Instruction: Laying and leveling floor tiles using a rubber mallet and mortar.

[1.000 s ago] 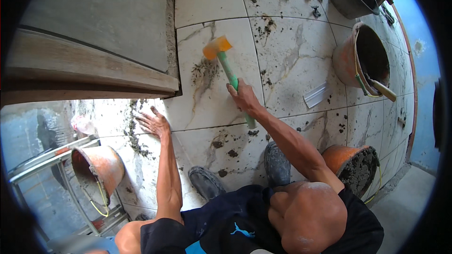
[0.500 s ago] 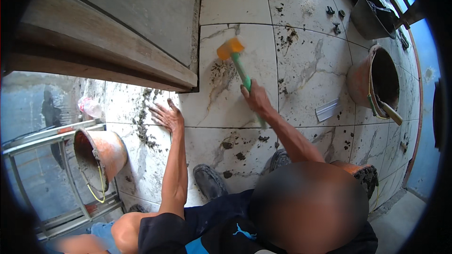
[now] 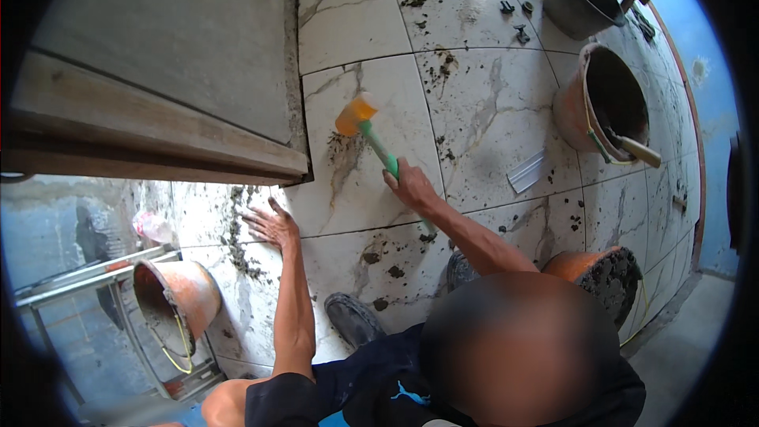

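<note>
My right hand [image 3: 413,186] is closed round the green handle of a mallet [image 3: 356,116] with an orange head. The head is over a marbled white floor tile [image 3: 390,133], beside the wall corner; whether it touches the tile I cannot tell. My left hand [image 3: 270,225] lies with fingers spread on the floor, just below the end of the wooden frame [image 3: 158,120]. Dark crumbs of mortar [image 3: 236,249] lie beside its fingers.
Orange buckets stand at left [image 3: 194,292], right [image 3: 575,103] and lower right [image 3: 575,267]; a wooden-handled tool [image 3: 639,152] rests in the right one. A black bucket [image 3: 565,8], small dark clips [image 3: 522,34], a pale strip [image 3: 526,171] and a metal ladder [image 3: 83,283] surround the work area.
The whole view has shifted and turned slightly. The mallet, blurred before, shows more sharply over about the same part of the tile. My left hand stays spread on the floor.
</note>
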The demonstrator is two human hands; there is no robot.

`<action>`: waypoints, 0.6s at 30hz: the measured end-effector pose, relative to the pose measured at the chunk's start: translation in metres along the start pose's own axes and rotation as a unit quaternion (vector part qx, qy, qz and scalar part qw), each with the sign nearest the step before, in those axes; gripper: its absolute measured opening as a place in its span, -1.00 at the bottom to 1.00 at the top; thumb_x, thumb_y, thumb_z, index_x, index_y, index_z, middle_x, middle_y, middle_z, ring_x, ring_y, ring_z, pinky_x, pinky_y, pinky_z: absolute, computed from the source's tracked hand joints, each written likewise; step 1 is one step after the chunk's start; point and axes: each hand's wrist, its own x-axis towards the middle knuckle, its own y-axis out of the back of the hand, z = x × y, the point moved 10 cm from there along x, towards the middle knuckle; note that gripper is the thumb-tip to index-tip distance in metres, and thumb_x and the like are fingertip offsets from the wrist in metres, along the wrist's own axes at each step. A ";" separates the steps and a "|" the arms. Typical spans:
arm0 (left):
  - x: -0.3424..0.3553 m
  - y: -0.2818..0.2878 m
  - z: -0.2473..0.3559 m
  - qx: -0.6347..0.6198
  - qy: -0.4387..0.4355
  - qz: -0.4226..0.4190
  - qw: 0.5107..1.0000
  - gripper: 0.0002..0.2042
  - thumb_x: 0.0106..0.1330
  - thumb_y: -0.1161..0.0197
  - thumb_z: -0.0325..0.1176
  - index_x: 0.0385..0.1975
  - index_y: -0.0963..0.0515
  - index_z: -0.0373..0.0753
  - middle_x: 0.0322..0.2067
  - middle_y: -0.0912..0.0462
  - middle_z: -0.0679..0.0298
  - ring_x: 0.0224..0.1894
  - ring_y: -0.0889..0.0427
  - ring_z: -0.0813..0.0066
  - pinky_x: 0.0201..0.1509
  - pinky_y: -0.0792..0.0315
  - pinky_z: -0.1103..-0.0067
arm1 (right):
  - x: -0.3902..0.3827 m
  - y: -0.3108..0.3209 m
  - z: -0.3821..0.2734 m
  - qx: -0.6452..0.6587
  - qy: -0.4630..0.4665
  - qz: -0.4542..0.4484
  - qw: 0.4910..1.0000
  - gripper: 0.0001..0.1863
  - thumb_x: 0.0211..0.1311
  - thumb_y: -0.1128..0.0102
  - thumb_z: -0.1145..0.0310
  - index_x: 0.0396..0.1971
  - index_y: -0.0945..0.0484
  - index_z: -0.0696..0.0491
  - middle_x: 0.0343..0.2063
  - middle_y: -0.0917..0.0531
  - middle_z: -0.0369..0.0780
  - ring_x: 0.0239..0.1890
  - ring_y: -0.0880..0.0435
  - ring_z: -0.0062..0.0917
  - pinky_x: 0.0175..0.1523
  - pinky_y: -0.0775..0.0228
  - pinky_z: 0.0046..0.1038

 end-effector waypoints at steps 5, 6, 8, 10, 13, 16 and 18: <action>-0.010 -0.001 0.008 0.002 -0.015 -0.026 1.000 -0.12 0.17 0.63 0.33 0.25 0.18 -0.39 0.27 0.34 -0.14 0.35 0.40 0.16 0.33 0.54 0.29 | -0.003 0.004 0.013 0.038 -0.024 0.018 0.999 -0.63 0.11 -0.07 0.17 -0.32 -0.23 0.16 -0.71 -0.50 0.02 -0.60 -0.50 0.00 -0.51 -0.32 -0.09; -0.011 0.003 0.009 -0.005 -0.013 -0.011 1.000 -0.12 0.17 0.63 0.33 0.25 0.18 -0.39 0.27 0.34 -0.14 0.35 0.40 0.16 0.33 0.54 0.29 | -0.003 0.012 0.009 0.045 0.001 0.058 0.997 -0.63 0.11 -0.07 0.17 -0.32 -0.23 0.16 -0.71 -0.50 0.02 -0.60 -0.50 0.00 -0.51 -0.32 -0.09; -0.014 0.003 0.011 0.001 -0.012 -0.023 1.000 -0.11 0.16 0.63 0.34 0.25 0.19 -0.39 0.27 0.35 -0.15 0.35 0.41 0.16 0.33 0.54 0.29 | -0.002 0.001 0.013 -0.024 -0.022 0.004 0.999 -0.62 0.11 -0.07 0.15 -0.32 -0.23 0.14 -0.70 -0.50 0.02 -0.58 -0.51 0.00 -0.50 -0.32 -0.09; -0.014 0.006 0.014 -0.007 -0.016 -0.015 1.000 -0.11 0.16 0.63 0.35 0.25 0.19 -0.39 0.27 0.35 -0.14 0.35 0.41 0.17 0.33 0.54 0.29 | -0.003 0.003 0.008 0.003 0.004 0.013 1.000 -0.62 0.12 -0.06 0.15 -0.31 -0.23 0.15 -0.69 -0.50 0.03 -0.58 -0.50 0.00 -0.49 -0.33 -0.09; -0.016 0.007 0.015 0.008 -0.013 -0.023 1.000 -0.11 0.16 0.64 0.34 0.25 0.19 -0.40 0.27 0.34 -0.13 0.35 0.41 0.18 0.33 0.53 0.29 | -0.002 0.004 0.007 0.012 0.001 0.003 1.000 -0.62 0.12 -0.06 0.14 -0.30 -0.24 0.15 -0.69 -0.50 0.05 -0.58 -0.51 0.01 -0.46 -0.33 -0.08; -0.017 0.005 0.013 0.015 -0.001 -0.038 0.999 -0.10 0.16 0.64 0.35 0.25 0.19 -0.41 0.28 0.34 -0.12 0.35 0.42 0.19 0.33 0.53 0.29 | -0.002 0.007 0.011 0.022 -0.021 -0.015 0.999 -0.61 0.12 -0.06 0.11 -0.30 -0.25 0.14 -0.68 -0.50 0.07 -0.54 -0.51 0.01 -0.43 -0.33 -0.07; -0.017 0.005 0.012 0.005 0.002 -0.031 1.000 -0.10 0.16 0.63 0.35 0.25 0.19 -0.41 0.28 0.33 -0.11 0.35 0.42 0.19 0.33 0.52 0.29 | -0.001 0.016 0.015 0.014 -0.034 0.008 0.999 -0.60 0.13 -0.05 0.09 -0.30 -0.25 0.14 -0.64 -0.51 0.09 -0.52 -0.52 0.02 -0.42 -0.32 -0.06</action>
